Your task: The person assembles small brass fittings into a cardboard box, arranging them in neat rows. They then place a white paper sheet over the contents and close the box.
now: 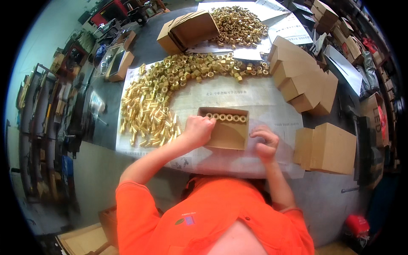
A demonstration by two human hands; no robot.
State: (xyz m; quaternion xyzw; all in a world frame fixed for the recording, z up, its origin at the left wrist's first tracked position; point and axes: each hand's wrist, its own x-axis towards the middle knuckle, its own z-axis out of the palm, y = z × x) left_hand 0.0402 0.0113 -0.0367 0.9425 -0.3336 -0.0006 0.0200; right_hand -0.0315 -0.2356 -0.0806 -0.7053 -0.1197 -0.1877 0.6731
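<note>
In front of me an open cardboard box (229,138) rests on the paper-covered table. A row of several brass nuts (229,117) lines its far inner wall. My left hand (200,131) reaches over the box's left wall, its fingers closed near the left end of that row. What those fingers hold, if anything, is hidden. Just outside the right wall is my right hand (266,142), fingers bent and apart, with nothing visible in it.
Beyond the box curves a pile of brass hex nuts (187,70), with slim brass tapered pieces (148,119) at the left. A tipped carton (193,32) and another heap of nuts (238,25) lie farther back. Folded cardboard boxes (299,76) and a carton (331,148) stand right.
</note>
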